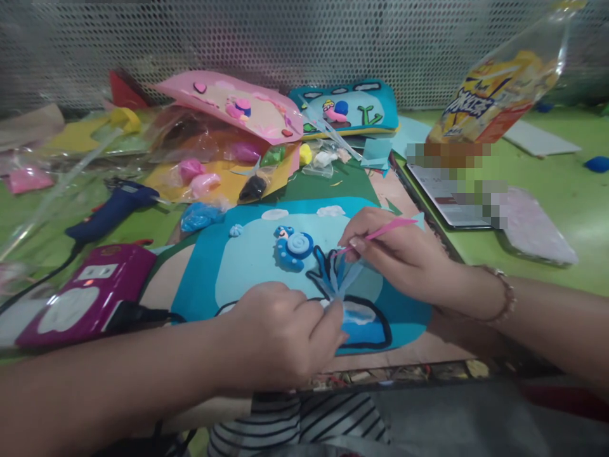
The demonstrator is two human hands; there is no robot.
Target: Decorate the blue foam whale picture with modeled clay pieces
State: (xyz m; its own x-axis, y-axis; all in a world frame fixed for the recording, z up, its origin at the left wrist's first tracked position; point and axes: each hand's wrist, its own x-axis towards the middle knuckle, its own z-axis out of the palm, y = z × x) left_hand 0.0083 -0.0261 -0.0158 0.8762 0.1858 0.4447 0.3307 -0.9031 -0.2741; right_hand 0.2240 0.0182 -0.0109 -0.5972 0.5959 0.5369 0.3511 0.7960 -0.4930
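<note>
A blue foam craft board [204, 279] lies in front of me, with a pale blue panel, a blue clay snail [294, 246] and black-outlined clay shapes on it. My left hand [280, 333] is closed, and its fingertips pinch a small pale blue clay piece [340, 289] at the board's lower middle. My right hand [404, 254] grips a thin pink modelling tool [387, 230] like a pen. The tool's tip touches the clay just above my left fingertips.
A magenta power strip [90, 295] and a blue glue gun [111, 209] lie at the left. Bags of coloured clay [200, 181] and two finished boards [247, 108] sit behind. A yellow packet [495, 95] and a booklet [447, 190] are at the right on the green table [547, 184].
</note>
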